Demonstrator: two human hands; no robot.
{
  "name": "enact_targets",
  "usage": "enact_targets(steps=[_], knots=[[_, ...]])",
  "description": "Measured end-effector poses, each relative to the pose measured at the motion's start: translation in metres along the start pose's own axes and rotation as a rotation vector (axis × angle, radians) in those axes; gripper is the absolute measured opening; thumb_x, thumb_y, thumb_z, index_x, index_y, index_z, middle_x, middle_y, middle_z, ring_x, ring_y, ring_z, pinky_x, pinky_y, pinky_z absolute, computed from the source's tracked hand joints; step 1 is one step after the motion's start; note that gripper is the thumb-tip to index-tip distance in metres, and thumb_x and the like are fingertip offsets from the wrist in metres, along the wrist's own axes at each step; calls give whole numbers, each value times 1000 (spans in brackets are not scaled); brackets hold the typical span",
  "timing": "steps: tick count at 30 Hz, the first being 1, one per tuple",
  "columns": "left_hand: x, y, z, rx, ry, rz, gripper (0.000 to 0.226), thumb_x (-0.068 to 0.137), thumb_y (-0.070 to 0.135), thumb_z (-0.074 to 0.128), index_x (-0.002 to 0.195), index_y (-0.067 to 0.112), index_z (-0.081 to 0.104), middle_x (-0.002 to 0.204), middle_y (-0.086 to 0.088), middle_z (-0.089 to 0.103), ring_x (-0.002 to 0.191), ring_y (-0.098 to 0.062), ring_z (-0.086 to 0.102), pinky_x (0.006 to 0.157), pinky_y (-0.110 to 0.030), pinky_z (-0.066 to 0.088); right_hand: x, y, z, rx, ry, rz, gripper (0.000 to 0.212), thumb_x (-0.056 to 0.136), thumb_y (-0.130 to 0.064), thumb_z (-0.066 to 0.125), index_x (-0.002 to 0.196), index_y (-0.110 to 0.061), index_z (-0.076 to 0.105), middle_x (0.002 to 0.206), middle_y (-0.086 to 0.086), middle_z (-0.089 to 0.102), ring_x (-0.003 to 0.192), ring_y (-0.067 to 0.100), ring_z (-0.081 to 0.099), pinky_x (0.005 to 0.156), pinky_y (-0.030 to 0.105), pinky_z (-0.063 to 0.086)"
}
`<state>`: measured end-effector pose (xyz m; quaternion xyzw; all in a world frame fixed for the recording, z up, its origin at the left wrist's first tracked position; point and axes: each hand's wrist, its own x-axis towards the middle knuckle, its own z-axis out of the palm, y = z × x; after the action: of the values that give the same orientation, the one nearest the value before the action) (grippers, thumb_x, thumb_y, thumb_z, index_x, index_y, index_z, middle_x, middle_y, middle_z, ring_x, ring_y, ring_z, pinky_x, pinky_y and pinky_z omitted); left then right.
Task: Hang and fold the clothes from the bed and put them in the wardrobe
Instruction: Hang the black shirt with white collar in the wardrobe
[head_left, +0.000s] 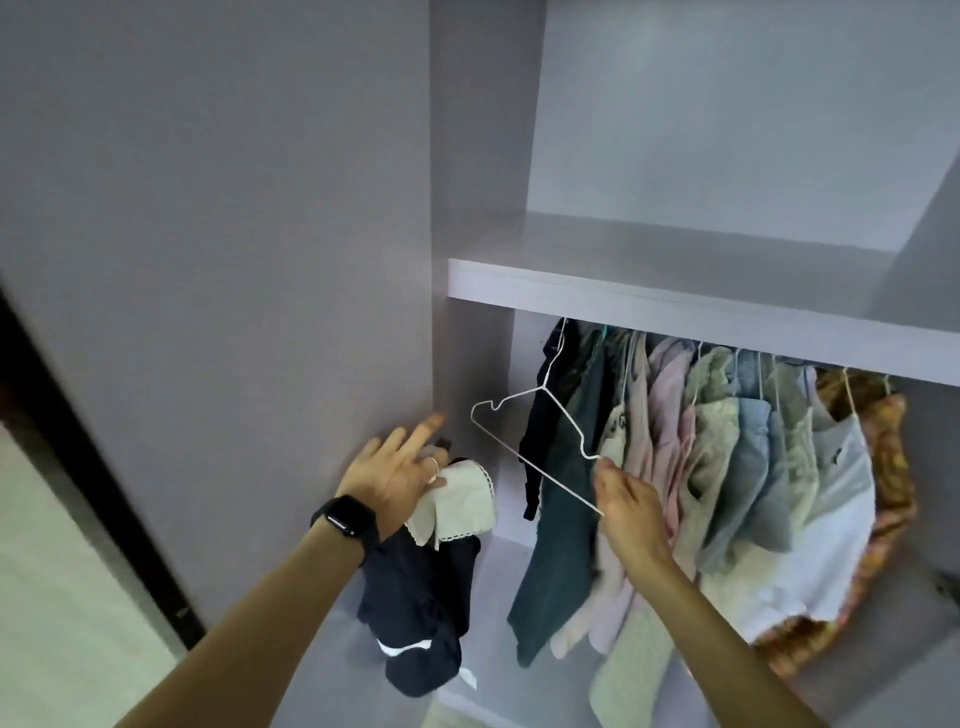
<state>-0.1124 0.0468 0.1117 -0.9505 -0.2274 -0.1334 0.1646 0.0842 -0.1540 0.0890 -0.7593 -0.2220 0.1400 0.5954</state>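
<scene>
My right hand (626, 501) pinches the lower corner of an empty white wire hanger (524, 410), whose hook reaches up toward the rail under the shelf. My left hand (395, 475), with a black watch on the wrist, holds a dark navy garment (415, 592) with a cream lace-edged collar (467, 501) at the wardrobe's left panel. The index finger sticks out toward the panel while the other fingers hold the cloth. The garment hangs down from that hand.
Several hung clothes (727, 467) in green, pink, grey, blue and white fill the rail to the right, with an orange patterned piece (888, 467) at the far end. A grey shelf (675, 306) runs above them. The wardrobe's side panel (260, 260) stands at the left.
</scene>
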Motion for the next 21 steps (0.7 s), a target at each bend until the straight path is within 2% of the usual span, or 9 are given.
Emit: enact_targets(steps=[3, 5, 7, 9, 11, 13, 16, 18, 21], knots=[[-16, 18, 18, -208, -139, 57, 30, 103, 48, 41, 121, 26, 51, 166, 14, -4, 122, -19, 48, 89, -39, 53, -53, 8, -31, 271, -66, 113, 51, 102, -21, 50, 53, -24, 37, 56, -3, 29, 50, 11, 28, 49, 24, 28], [-28, 33, 26, -281, -171, 112, 33, 104, 48, 37, 127, 27, 49, 164, 20, -8, 125, -19, 51, 83, -42, 57, -86, 21, -51, 429, -126, 161, 54, 104, -18, 48, 52, -22, 34, 54, -1, 25, 46, 13, 23, 44, 24, 25], [-41, 47, 31, -347, -244, 137, 39, 104, 49, 34, 136, 30, 46, 164, 23, -1, 125, -20, 55, 85, -44, 58, -109, 38, -62, 605, -174, 244, 54, 104, -17, 47, 51, -18, 33, 49, 0, 22, 43, 13, 19, 46, 28, 17], [-53, 58, 37, -402, -271, 149, 41, 105, 47, 34, 141, 30, 45, 160, 17, 19, 127, -20, 53, 94, -44, 54, -123, 59, -72, 699, -205, 291, 53, 99, -23, 50, 48, -20, 34, 46, -2, 22, 39, 12, 19, 47, 29, 16], [-63, 67, 44, -385, -195, 218, 41, 106, 42, 36, 141, 24, 49, 149, 6, 39, 132, -20, 46, 106, -40, 46, -129, 73, -81, 641, -251, 275, 46, 92, -31, 53, 49, -18, 40, 47, -2, 24, 40, 10, 20, 44, 24, 21], [-75, 74, 52, -345, -168, 245, 41, 106, 39, 36, 140, 20, 51, 145, 1, 44, 135, -20, 41, 109, -39, 43, -132, 87, -90, 455, -291, 273, 37, 94, -31, 54, 63, -12, 61, 54, 2, 37, 47, 12, 25, 47, 23, 27], [-91, 87, 56, -313, -175, 338, 35, 104, 35, 45, 134, 19, 56, 140, 1, 49, 131, -22, 46, 103, -40, 49, -140, 102, -107, 170, -348, 350, 23, 100, -31, 56, 104, -15, 72, 89, 5, 71, 65, 13, 53, 58, 25, 39], [-101, 96, 57, -240, -65, 453, 27, 92, 26, 69, 117, 14, 67, 127, -5, 61, 116, -27, 60, 90, -40, 56, -139, 102, -109, 166, -465, 425, 31, 95, -33, 66, 116, -11, 68, 109, 7, 74, 78, 15, 65, 63, 24, 48], [-113, 111, 55, -218, 42, 579, 34, 70, 13, 88, 101, 12, 74, 113, -9, 69, 98, -28, 68, 82, -38, 59, -141, 105, -103, 374, -466, 575, 43, 77, -34, 78, 107, -5, 70, 88, 13, 71, 69, 21, 67, 60, 27, 53]])
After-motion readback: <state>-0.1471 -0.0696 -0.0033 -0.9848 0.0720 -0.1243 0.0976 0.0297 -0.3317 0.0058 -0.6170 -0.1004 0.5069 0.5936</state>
